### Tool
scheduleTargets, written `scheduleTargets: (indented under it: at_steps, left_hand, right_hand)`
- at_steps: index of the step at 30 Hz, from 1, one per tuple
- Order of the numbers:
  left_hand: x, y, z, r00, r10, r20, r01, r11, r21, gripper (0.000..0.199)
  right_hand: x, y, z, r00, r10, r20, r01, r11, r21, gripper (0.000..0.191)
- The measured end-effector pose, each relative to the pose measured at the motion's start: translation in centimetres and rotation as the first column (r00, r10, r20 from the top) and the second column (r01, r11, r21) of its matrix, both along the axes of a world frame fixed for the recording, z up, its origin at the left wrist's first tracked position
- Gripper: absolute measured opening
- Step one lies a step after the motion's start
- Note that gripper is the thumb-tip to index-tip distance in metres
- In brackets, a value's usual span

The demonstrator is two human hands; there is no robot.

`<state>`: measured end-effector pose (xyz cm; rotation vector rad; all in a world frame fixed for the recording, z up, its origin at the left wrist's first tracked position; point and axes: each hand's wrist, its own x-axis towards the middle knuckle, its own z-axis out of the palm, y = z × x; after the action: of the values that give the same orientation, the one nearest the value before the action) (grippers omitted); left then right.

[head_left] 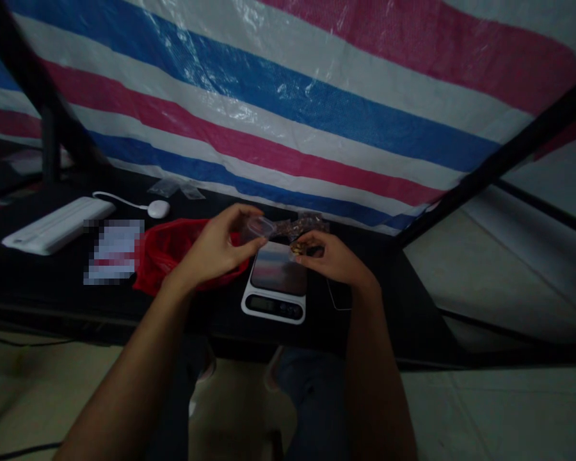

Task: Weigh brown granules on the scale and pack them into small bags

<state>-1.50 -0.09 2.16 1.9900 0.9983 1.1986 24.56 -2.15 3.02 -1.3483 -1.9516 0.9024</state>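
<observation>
Pinching clear plastic (260, 226), the left grip (228, 242) sits above the far edge of the scale (278, 274); the right grip (330, 257) holds small gold-brown pieces (297, 247) by its far right corner. The bench (408, 314) runs rightward to its slanted edge. A red bag (166, 242) crowds the left; brown-filled packets (308, 223) lie behind, before striped sheeting (288, 115).

Black table (410, 320): white scale (277, 282), red bag (168, 246), blurred sheet (118, 250), white device (60, 224), clear packets (175, 187), brown-filled packets (310, 223).

Plastic sheet (288, 109) striped in blue, white and crimson, bars (504, 157) and table (221, 314) coloured black, bag (166, 246) dyed plain red, scale (274, 288) cased in white, its plate (278, 272) shaded silver-grey, its panel (274, 307) finished in black, small pieces (297, 248) tinted golden brown
</observation>
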Motion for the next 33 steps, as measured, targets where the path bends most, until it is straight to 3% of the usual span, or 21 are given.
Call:
scheduleTargets:
  at_steps: [3, 6, 15, 25, 33]
  left_hand:
    - [0.2, -1.1, -1.2, 0.987, -0.062, -0.147, 0.061, 0.998, -0.014, 0.044]
    - [0.6, -1.4, -1.9, 0.978, -0.083, -0.192, 0.077, 0.996, -0.039, 0.050]
    - [1.1, -1.4, -2.5, 0.983, -0.076, -0.165, 0.070, 0.997, -0.037, 0.076]
    - [1.1, -0.6, -4.1, 0.994, -0.077, -0.077, 0.079, 0.997, 0.020, 0.077]
    - [0.9, -0.5, -3.9, 0.998, -0.053, -0.039, 0.055, 0.998, 0.042, 0.074]
  right_hand:
    - [0.0, -0.4, 0.7, 1.000, -0.013, 0.011, 0.013, 0.998, 0.056, 0.025]
    - [-0.5, -0.7, 1.2, 0.999, -0.028, 0.042, 0.022, 0.993, 0.116, 0.026]
    - [-3.6, -0.7, 2.4, 0.992, 0.044, 0.119, -0.068, 0.976, 0.207, 0.029]
    - [-5.4, -0.2, 3.3, 0.951, 0.075, 0.300, -0.181, 0.922, 0.344, 0.037]
    - [-6.3, -0.6, 3.6, 0.917, 0.048, 0.396, -0.218, 0.892, 0.397, 0.041]
